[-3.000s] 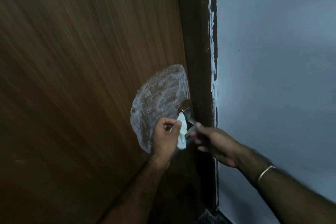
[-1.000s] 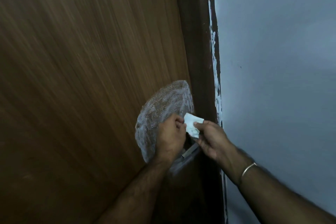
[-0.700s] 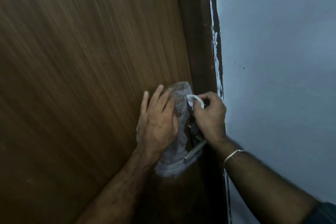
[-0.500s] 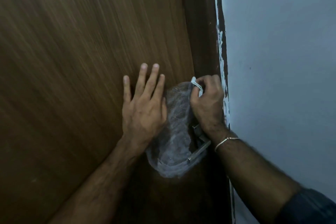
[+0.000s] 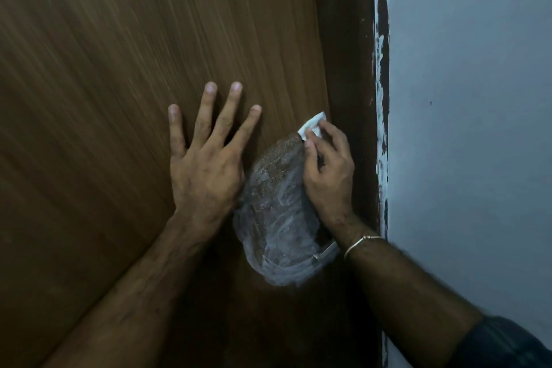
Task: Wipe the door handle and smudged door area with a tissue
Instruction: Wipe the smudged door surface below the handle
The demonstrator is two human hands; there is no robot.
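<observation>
The brown wood-grain door (image 5: 119, 98) fills the left of the view, the dark brown frame (image 5: 346, 39) beside it, the pale blue-grey wall (image 5: 478, 98) off to the right. Low on the door sits the whitish, streaky smudged patch (image 5: 277, 227). The left hand (image 5: 206, 170) lies flat on the wood just left of the patch, fingers straight and spread, holding nothing. The right hand (image 5: 328, 170) curls over the patch's upper right edge, pinching the small white folded tissue (image 5: 312, 125) against the door. A sliver of the metal door handle (image 5: 324, 255) peeks out below the right wrist with its thin metal bangle (image 5: 361, 243).
</observation>
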